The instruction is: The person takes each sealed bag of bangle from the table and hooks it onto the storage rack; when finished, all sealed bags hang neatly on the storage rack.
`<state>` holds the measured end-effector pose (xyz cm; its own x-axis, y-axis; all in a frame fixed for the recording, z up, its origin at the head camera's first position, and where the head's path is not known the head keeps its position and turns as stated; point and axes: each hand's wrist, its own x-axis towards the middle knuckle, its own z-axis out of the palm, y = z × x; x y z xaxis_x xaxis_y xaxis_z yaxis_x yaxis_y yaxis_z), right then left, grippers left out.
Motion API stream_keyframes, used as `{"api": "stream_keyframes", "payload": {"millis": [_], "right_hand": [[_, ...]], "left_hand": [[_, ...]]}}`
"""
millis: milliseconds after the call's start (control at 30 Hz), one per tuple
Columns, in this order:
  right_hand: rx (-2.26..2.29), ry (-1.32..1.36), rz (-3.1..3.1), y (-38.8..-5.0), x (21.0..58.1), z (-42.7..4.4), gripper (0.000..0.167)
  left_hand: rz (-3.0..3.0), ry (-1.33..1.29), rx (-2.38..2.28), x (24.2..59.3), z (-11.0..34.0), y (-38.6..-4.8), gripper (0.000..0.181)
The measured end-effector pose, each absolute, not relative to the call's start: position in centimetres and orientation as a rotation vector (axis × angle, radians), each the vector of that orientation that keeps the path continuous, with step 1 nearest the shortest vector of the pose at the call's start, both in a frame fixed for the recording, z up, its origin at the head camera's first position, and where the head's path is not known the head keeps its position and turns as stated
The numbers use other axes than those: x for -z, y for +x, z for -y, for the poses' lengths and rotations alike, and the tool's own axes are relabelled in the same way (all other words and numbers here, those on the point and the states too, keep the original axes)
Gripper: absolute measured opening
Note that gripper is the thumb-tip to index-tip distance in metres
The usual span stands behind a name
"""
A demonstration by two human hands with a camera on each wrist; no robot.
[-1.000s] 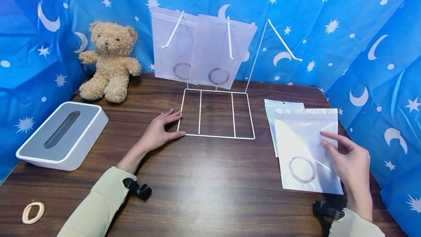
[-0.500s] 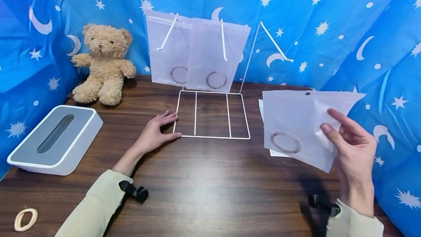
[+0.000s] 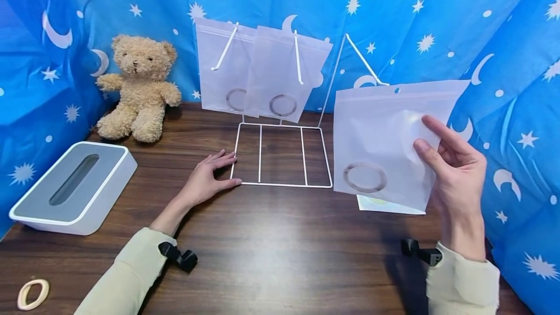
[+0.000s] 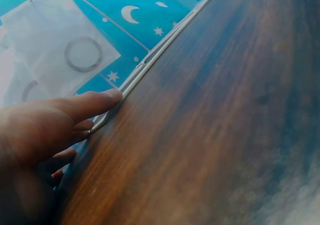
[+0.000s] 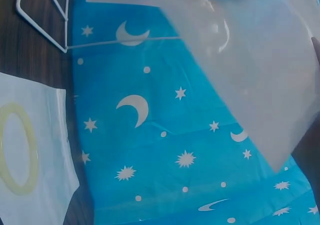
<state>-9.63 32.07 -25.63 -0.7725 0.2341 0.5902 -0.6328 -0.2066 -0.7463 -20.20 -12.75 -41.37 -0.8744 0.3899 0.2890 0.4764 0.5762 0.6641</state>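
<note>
My right hand (image 3: 459, 174) pinches the right side of a white zip bag (image 3: 380, 135) between thumb and fingers, holding it in the air. A brownish ring (image 3: 386, 179) shows through its lower left. The bag's hang hole appears close beside the tip of the right hook (image 3: 365, 62) of a white wire display rack (image 3: 284, 185); depth is hard to judge. Two similar bags, a left one (image 3: 218, 77) and a middle one (image 3: 273, 67), hang on the other hooks. My left hand (image 3: 203, 181), fingers extended, touches the front left corner of the rack's base.
Beneath the held bag, another bag (image 5: 50, 135) with a yellow ring (image 5: 32, 157) lies on the wooden table (image 3: 271, 256). A teddy bear (image 3: 142, 86), a grey-topped tissue box (image 3: 78, 183) and a cream-coloured loop (image 3: 32, 295) are at left. A blue starry curtain (image 3: 428, 4) hangs behind.
My right hand has taken the zip bag off the pile and raised it up and leftward toward the right hook. My left hand keeps its place at the rack's base.
</note>
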Motion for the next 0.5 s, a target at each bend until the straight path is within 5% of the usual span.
{"api": "stream_keyframes", "payload": {"millis": [500], "right_hand": [[-2.022, 0.307, 1.594, -10.64, 26.16, -31.77, 0.046]], "left_hand": [[2.695, -0.720, 1.167, 41.40, 12.60, -20.17, 0.068]]}}
